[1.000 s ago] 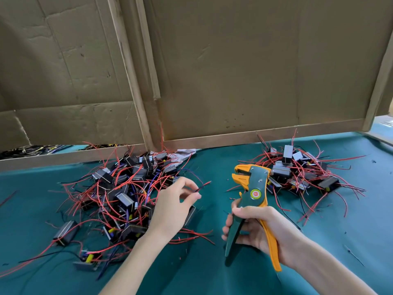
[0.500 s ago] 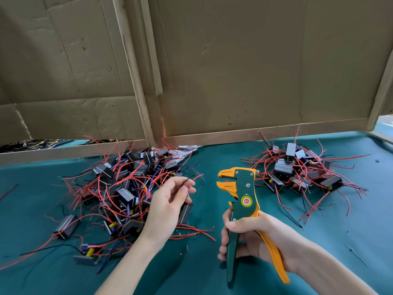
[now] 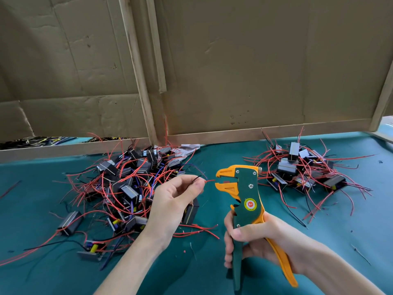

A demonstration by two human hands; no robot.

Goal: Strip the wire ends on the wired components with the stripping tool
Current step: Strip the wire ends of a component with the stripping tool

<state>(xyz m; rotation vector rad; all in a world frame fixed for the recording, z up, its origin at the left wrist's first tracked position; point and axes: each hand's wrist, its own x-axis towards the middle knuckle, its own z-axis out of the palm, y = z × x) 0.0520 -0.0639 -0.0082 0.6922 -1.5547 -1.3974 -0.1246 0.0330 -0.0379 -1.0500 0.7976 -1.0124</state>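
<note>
Around on the green bench [image 3: 212,273]: big heap of wired parts [image 3: 131,184] at left, smaller heap [image 3: 302,171] at right, cardboard walls [image 3: 234,71] behind. Right hand [image 3: 261,241] wrapped tight round the stripping tool [image 3: 246,196], standing up, mouth open and facing left. Left hand [image 3: 174,201] pinching a red wire [image 3: 209,181], lying flat, tip pointing right, just at the mouth.

We see soft, even light, bright and diffuse. Faint shadows lie on the green worktop [image 3: 319,241] under the forearms [image 3: 131,262] and the stripping tool [image 3: 247,201]. Focus is crisp at centre; the cardboard wall [image 3: 234,60] bows toward the wide-angle edges.
</note>
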